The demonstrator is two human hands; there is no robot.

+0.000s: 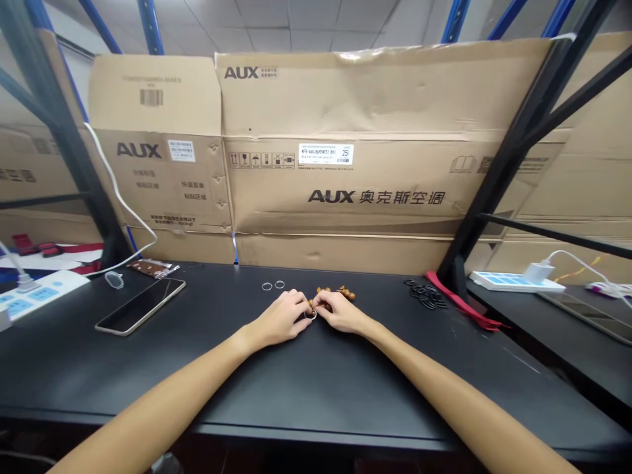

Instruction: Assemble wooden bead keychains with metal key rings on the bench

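Observation:
My left hand (281, 319) and my right hand (340, 311) meet on the black table (316, 388), fingertips pinched together over a small metal ring (311, 315). Small brown wooden pieces (340, 291) lie just beyond my right hand, and its fingers touch the nearest one. Two loose metal rings (273, 286) lie on the table a little beyond my left hand.
A phone (141, 305) lies face up at the left, with a power strip (34, 293) further left. A pile of black rings (424, 294) and a red strap (464, 306) sit at the right. Large cardboard boxes (345, 151) wall off the back.

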